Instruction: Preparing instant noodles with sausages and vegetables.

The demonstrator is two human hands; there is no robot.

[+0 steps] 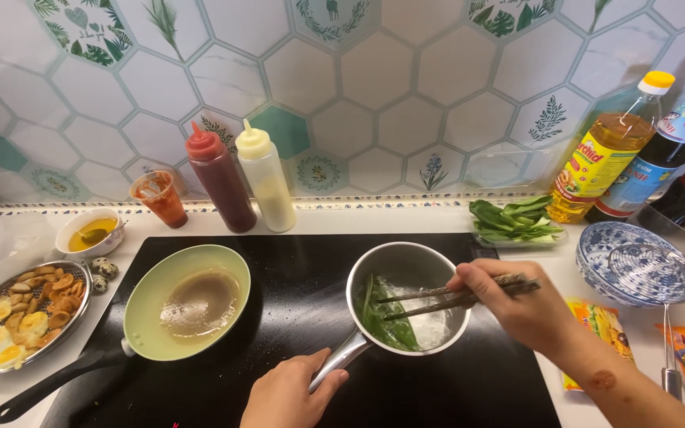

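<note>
Saucepan between frying pan, blue bowls

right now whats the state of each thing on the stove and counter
saucepan: greens in boiling water
chopsticks: held by right hand, tips in pan
saucepan handle: gripped by left hand
frying pan: brown liquid inside
red squeeze bottle: capped, upright
</note>
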